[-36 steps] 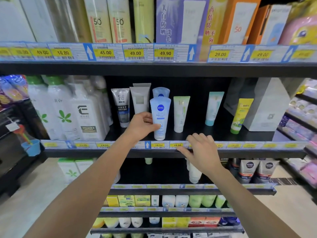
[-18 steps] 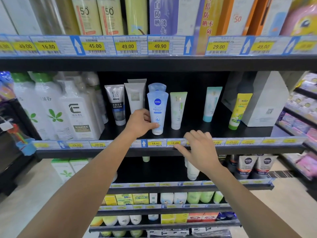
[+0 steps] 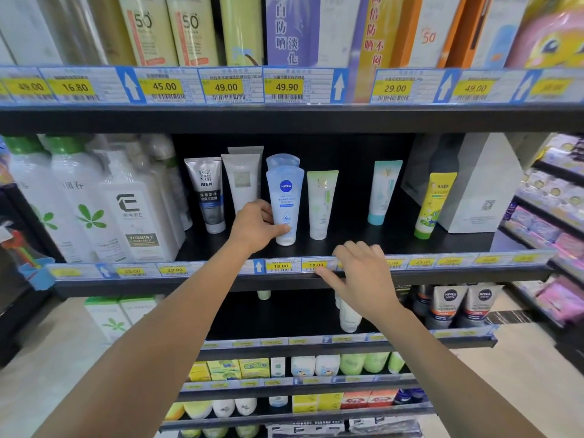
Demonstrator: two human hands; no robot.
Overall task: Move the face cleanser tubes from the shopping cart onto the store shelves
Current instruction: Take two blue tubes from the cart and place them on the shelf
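Black store shelves stand in tiers above and below the right hand's fingers. Each front edge carries a strip of yellow price tags. Pale floor shows well below the fingers, to the left and right. The light is bright and even.

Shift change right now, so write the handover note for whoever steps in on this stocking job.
Left hand grips the blue tube, upright on the middle shelf.
Right hand holds nothing and touches the price strip.
Done: blue tube stands beside the green-white tube.
Left: let go and fetch more. The cart is out of view, so the remaining count is unknown.
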